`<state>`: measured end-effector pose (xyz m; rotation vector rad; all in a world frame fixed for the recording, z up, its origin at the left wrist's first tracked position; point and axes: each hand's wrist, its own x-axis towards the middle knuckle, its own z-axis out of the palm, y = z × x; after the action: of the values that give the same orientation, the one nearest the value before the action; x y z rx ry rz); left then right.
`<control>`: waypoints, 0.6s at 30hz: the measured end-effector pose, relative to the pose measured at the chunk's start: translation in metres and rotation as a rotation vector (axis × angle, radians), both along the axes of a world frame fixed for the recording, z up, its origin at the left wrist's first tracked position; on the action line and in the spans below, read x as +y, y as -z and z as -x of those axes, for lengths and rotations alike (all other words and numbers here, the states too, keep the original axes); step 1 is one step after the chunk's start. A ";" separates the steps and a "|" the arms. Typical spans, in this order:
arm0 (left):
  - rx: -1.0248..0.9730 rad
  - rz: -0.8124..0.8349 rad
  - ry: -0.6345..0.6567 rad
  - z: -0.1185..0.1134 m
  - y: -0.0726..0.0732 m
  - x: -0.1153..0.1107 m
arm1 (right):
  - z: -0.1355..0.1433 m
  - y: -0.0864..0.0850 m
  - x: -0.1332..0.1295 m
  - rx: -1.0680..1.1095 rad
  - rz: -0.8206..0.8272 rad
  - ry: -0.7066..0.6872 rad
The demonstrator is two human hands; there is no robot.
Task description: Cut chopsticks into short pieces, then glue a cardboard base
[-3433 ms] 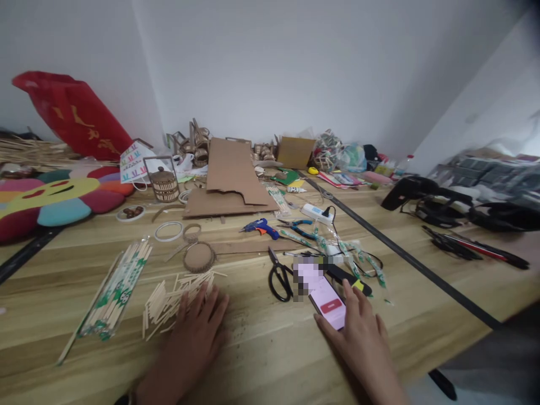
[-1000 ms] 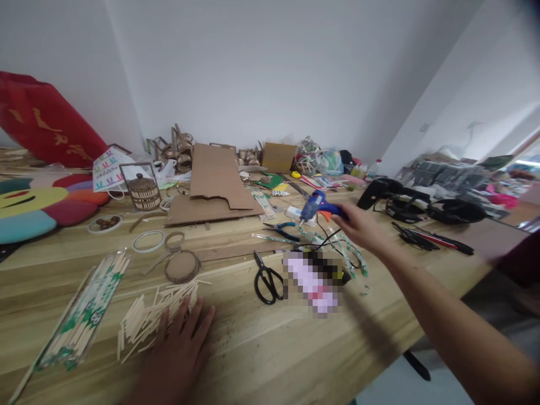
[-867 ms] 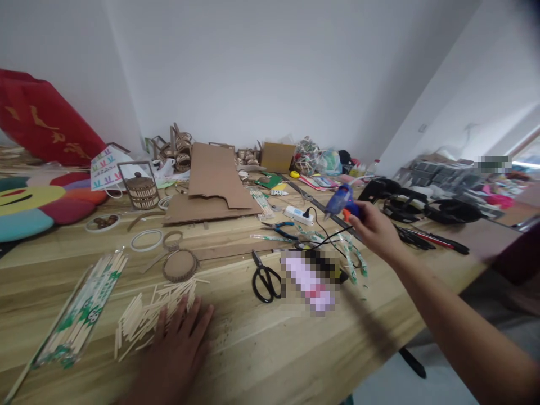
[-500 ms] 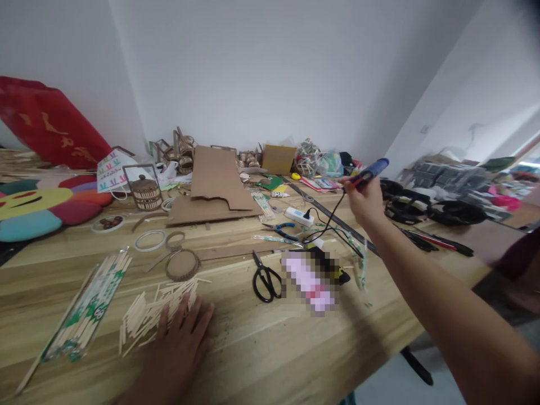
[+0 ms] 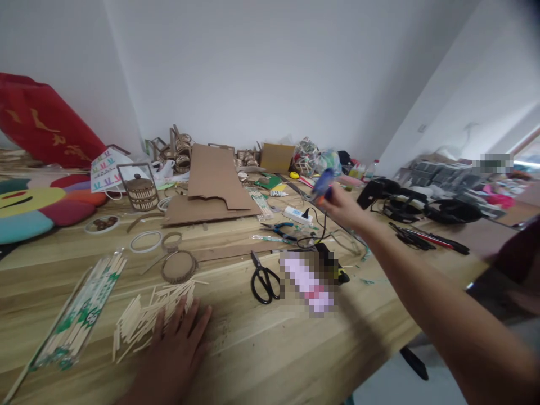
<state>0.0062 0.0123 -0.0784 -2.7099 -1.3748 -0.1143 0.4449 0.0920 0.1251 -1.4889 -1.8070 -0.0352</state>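
My left hand [image 5: 179,343] lies with fingers spread at the near edge of a pile of short wooden sticks [image 5: 143,315]. My right hand [image 5: 340,201] is raised over the back of the table, closed around a blue tool with an orange part [image 5: 324,183], blurred by motion; a black cord hangs below it. Under it are a white power strip [image 5: 297,215] and blue-handled pliers [image 5: 282,229]. Black scissors [image 5: 265,279] lie mid-table, left of a pixelated pink item [image 5: 307,281]. A round cardboard piece with a stick-like rim [image 5: 179,266] sits behind the pile.
Bagged sticks [image 5: 86,309] lie at the left. Behind are cardboard sheets [image 5: 217,180], a small wooden bucket [image 5: 142,193] and a white ring [image 5: 145,242]. Black straps and goggle-like items [image 5: 405,203] stand at the right, with red-black tools [image 5: 442,241] before them.
My right hand has moved left with the blue tool, which now points differently, and the cord has shifted. My left hand stays at the stick pile. The view has shifted slightly.
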 end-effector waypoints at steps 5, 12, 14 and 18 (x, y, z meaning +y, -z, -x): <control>0.033 0.084 -0.025 -0.002 -0.009 0.000 | 0.066 0.053 -0.007 -0.259 0.367 -0.229; 0.039 0.132 -0.039 -0.003 -0.014 0.000 | 0.117 0.118 -0.009 -0.454 0.564 -0.347; 0.032 0.146 -0.028 -0.002 -0.012 0.000 | 0.112 0.121 -0.002 -0.475 0.595 -0.307; 0.027 0.145 -0.019 0.000 -0.006 0.001 | 0.078 0.113 0.022 -0.482 0.620 -0.011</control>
<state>0.0060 0.0136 -0.0719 -2.8020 -1.4547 0.0247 0.3670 0.1145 0.0123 -2.0263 -2.3497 0.2068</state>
